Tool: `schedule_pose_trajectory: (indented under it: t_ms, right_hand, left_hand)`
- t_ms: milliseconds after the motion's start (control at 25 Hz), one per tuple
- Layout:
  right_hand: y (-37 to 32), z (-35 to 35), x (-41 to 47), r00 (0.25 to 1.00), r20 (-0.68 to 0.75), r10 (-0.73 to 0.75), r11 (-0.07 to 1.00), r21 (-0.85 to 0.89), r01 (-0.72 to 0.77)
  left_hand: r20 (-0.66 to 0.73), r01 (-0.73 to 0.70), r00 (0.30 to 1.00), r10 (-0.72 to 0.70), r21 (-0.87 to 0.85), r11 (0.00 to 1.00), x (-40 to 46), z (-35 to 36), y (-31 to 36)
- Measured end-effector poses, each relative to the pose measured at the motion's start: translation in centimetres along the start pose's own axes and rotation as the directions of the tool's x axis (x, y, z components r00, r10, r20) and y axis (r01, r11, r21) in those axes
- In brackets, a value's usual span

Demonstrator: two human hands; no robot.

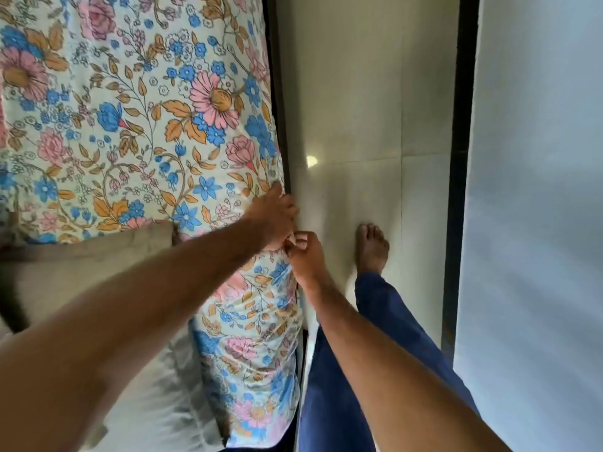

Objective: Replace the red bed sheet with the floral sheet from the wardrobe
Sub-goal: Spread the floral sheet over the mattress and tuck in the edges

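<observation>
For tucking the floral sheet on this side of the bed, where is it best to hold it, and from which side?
Probably grip the floral sheet at its hanging edge along the bed's side, where both the left hand and right hand already meet. Come from the floor side: the loose fabric drapes down there, bunched and free.

We are in a bedroom in a home. We see a bed (280, 93) with a floral sheet (130, 109) spread over it, full of pink and blue flowers. A brown pillow (98, 265) and a white pillow (156, 396) lie on the bed. Beside the bed we see a shiny tiled floor (359, 125), a bare foot (371, 247) on it, and a pale wall (538, 190).
</observation>
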State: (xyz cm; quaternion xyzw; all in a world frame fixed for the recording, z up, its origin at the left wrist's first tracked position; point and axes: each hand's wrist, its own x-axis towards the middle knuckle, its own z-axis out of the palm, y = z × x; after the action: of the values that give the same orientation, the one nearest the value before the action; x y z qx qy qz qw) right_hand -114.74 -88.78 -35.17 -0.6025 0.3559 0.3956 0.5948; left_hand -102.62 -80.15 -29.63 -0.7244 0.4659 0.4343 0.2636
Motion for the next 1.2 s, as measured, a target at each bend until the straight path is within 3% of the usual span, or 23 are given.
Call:
schedule_pose_trajectory:
  t_ms: [120, 280, 400, 480, 560, 600, 640, 720, 760, 880, 960, 1080, 1120, 1160, 1200]
  right_hand:
    - [1.8, -0.1, -0.2, 0.996, 0.014, 0.091, 0.996, 0.015, -0.091]
    - [2.9, -2.5, 1.9, 0.989, -0.142, -0.031, 0.999, -0.035, 0.026]
    - [3.6, 0.4, 0.8, 0.955, -0.287, -0.075, 0.993, -0.107, 0.046]
    - [7.0, 2.3, -0.5, 0.941, -0.253, -0.224, 0.96, -0.223, 0.169]
    - [12.0, -1.3, 3.2, 0.927, -0.13, -0.351, 0.765, -0.611, 0.204]
    - [14.5, -4.8, 6.6, 0.925, -0.072, -0.373, 0.667, -0.714, 0.214]
    - [16.1, -9.0, 10.2, 0.909, -0.16, -0.386, 0.594, -0.797, 0.112]
    - [18.5, -15.0, 16.2, 0.828, -0.311, -0.467, 0.534, -0.845, -0.016]
    - [18.7, -15.9, 17.2, 0.821, -0.307, -0.481, 0.49, -0.871, -0.038]
    - [18.1, -15.2, 16.4, 0.857, -0.196, -0.476, 0.351, -0.936, -0.02]
    - [19.3, -14.6, 15.5, 0.821, -0.106, -0.562, 0.22, -0.975, 0.024]
    - [17.6, -17.8, 16.8, 0.862, -0.223, -0.455, 0.381, -0.924, -0.038]
    - [18.1, -17.3, 15.6, 0.815, -0.329, -0.476, 0.484, -0.872, -0.069]
    - [17.9, -16.3, 12.8, 0.777, -0.497, -0.388, 0.724, -0.686, -0.077]
    - [18.0, -14.0, 8.9, 0.78, -0.604, -0.164, 0.926, -0.366, -0.089]
  left_hand:
    - [-0.026, 0.022, 0.999, -0.022, -0.016, 1.0, 1.4, 1.1, 1.7]
    - [-0.081, 0.023, 0.996, -0.024, -0.007, 1.0, 2.4, 1.8, 2.4]
    - [0.019, -0.013, 1.0, 0.012, 0.055, 0.998, 2.2, 2.5, 3.4]
    - [0.134, 0.0, 0.991, -0.001, 0.004, 1.0, 2.0, 2.2, 4.0]
    - [0.226, 0.05, 0.973, -0.039, -0.046, 0.998, 2.3, 1.7, 4.6]
    - [0.263, 0.076, 0.963, -0.059, -0.057, 0.995, 2.5, 1.4, 5.0]
    - [0.29, 0.096, 0.954, -0.076, -0.059, 0.994, 2.6, 0.9, 5.5]
    - [0.286, 0.071, 0.957, -0.057, -0.036, 0.997, 3.2, 0.6, 5.9]
    - [0.28, 0.038, 0.959, -0.031, -0.019, 0.999, 3.4, 0.9, 6.0]
    - [0.308, 0.041, 0.951, -0.02, -0.061, 0.997, 3.4, 1.9, 6.0]
    - [0.262, 0.06, 0.964, -0.041, -0.065, 0.996, 3.1, 2.6, 5.9]
    - [0.212, 0.022, 0.977, -0.002, -0.092, 0.995, 2.5, 2.8, 6.2]
    - [0.185, 0.01, 0.983, 0.006, -0.084, 0.996, 2.4, 2.9, 6.5]
    - [0.141, -0.011, 0.99, 0.02, -0.065, 0.998, 2.2, 3.1, 7.1]
    - [0.088, -0.037, 0.995, 0.04, -0.034, 0.999, 2.2, 3.5, 7.9]
